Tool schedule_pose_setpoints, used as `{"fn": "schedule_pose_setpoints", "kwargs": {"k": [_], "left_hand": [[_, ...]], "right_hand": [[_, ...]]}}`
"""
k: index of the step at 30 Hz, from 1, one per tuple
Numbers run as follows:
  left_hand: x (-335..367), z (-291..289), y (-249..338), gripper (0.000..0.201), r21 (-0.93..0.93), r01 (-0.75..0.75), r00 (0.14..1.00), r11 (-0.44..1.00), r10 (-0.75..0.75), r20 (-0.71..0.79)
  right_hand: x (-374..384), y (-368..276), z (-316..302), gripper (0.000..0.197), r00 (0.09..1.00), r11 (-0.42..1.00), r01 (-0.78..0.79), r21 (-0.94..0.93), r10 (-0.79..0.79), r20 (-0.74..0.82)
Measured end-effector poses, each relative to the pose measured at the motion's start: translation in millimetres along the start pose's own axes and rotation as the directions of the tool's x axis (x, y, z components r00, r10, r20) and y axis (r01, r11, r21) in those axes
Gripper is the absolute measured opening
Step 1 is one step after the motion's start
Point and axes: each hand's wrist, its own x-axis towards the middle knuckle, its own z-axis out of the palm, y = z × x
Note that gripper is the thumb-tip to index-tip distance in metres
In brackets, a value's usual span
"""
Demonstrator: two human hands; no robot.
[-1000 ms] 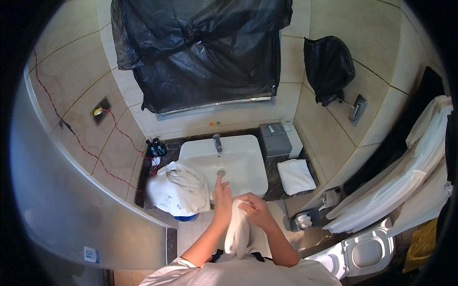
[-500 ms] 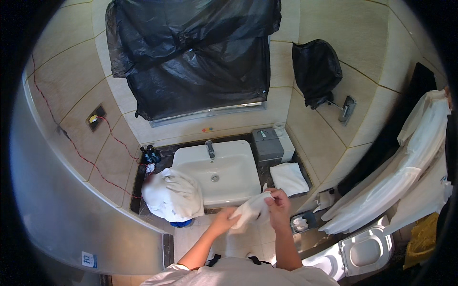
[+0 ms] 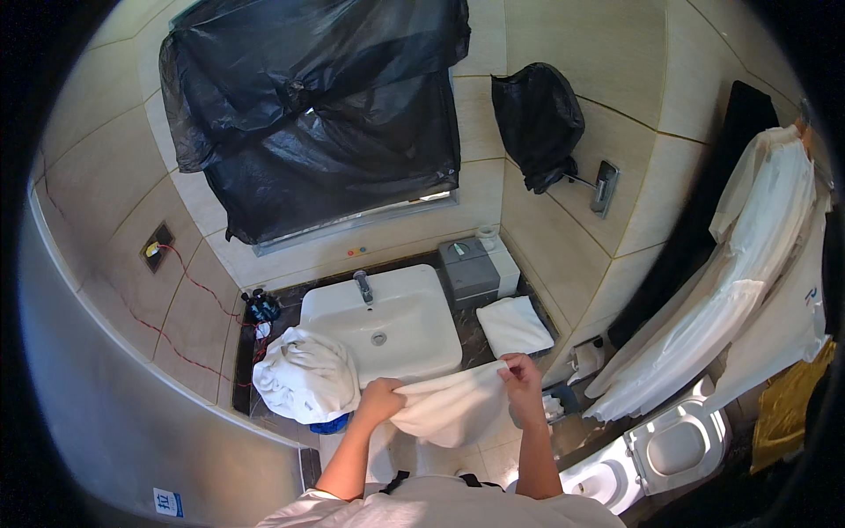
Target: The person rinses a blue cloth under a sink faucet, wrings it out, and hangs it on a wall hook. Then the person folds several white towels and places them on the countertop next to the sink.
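Observation:
I hold a white towel (image 3: 453, 407) stretched between both hands in front of the white washbasin (image 3: 387, 330). My left hand (image 3: 380, 398) grips its left end and my right hand (image 3: 521, 374) pinches its upper right corner. The cloth sags in the middle below my hands. A heap of crumpled white towels (image 3: 304, 377) lies on the dark counter just left of my left hand. A folded white towel (image 3: 513, 326) rests on the counter to the right of the basin.
A grey box (image 3: 473, 268) stands behind the folded towel. Black plastic sheeting (image 3: 317, 114) covers the mirror and a black bag (image 3: 537, 123) covers a wall fitting. White robes (image 3: 748, 290) hang at right above an open toilet (image 3: 656, 453). Red wires (image 3: 189, 282) run along the left wall.
My hands have drawn apart and spread the white towel out between them; a second ago they were close together with the cloth bunched. The view has shifted slightly.

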Motion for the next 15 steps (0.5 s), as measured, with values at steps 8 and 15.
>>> {"fn": "schedule_pose_setpoints", "kwargs": {"k": [8,15], "left_hand": [[4.3,-27.4,3.8,0.036,0.042,-0.018,1.0,0.999,0.018,0.019],[-11.1,-27.2,27.8,0.037,0.091,-0.371,0.925,0.924,0.358,0.129]], "right_hand": [[3.0,34.9,-14.1,0.011,0.992,0.992,-0.113,0.052,0.109,0.07],[20.4,38.2,-6.4,0.015,1.0,0.974,0.018,0.225,-0.014,-0.017]]}}
